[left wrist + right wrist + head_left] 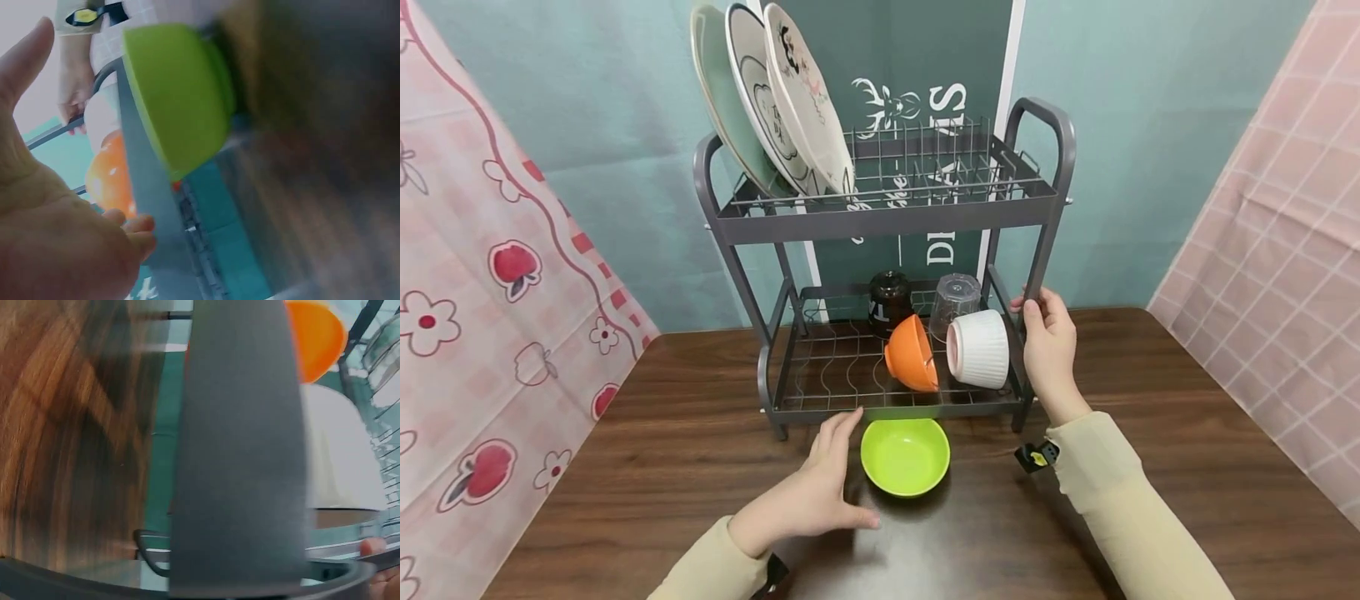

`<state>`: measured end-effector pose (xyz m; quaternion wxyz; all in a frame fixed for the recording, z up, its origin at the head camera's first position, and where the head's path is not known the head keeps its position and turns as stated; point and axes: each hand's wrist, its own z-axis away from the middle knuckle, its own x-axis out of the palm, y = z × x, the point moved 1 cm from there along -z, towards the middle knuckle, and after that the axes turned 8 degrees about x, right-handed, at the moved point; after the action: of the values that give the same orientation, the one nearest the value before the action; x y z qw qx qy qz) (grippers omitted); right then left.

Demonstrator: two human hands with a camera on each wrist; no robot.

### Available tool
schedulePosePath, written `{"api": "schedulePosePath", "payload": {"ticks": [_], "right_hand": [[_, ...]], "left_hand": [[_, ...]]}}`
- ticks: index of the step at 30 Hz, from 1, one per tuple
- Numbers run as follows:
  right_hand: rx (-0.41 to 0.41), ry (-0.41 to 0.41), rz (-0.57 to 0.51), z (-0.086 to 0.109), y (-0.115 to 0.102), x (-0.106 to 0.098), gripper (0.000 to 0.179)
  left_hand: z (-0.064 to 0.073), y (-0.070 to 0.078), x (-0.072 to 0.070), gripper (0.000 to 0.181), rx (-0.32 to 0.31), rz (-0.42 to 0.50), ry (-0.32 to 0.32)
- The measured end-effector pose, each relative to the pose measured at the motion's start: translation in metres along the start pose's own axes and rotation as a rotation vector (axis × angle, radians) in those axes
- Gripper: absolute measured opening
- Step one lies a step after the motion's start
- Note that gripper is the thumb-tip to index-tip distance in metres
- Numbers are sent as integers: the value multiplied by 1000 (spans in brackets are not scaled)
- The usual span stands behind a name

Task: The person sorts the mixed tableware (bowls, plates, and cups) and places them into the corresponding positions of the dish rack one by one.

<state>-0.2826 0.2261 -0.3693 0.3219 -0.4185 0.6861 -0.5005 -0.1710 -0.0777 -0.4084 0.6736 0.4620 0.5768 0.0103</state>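
A bright green bowl [905,457] stands upright on the table in front of the two-tier grey dish rack [887,218]. Just left of the bowl is my left hand [817,486], fingers and thumb spread apart, holding nothing; the left wrist view shows its palm facing the bowl [178,100]. My right hand [1051,352] grips the rack's right front post, thumb on the near side and fingers behind. Closest to it on the lower shelf is a white ribbed bowl [983,348] on its side. Left of that, an orange bowl [912,354] leans tilted.
Behind the bowls on the lower shelf stand a dark cup [890,302] and a clear glass [956,302]. Several plates [811,100] lean at the left of the upper tier. A pink patterned cloth [497,333] borders the wooden table [647,467] on the left.
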Motion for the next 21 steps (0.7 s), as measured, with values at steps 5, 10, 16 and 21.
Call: {"api": "schedulePosePath", "payload": {"ticks": [5,10,16,21], "right_hand": [[106,-138,104,18,-9,-11,45],[140,-269,239,35,-16,-21,57],[121,-283,304,62,-28,-33,50],[49,-280,302,89,-40,-35,26]], "left_hand": [[6,-6,6,113,-31,28,-61],[0,-14,7,110,-73,56,-97],[-6,-23,10,111,-115,54,-134],[-11,-29,15,105,-82,28,-116]]}}
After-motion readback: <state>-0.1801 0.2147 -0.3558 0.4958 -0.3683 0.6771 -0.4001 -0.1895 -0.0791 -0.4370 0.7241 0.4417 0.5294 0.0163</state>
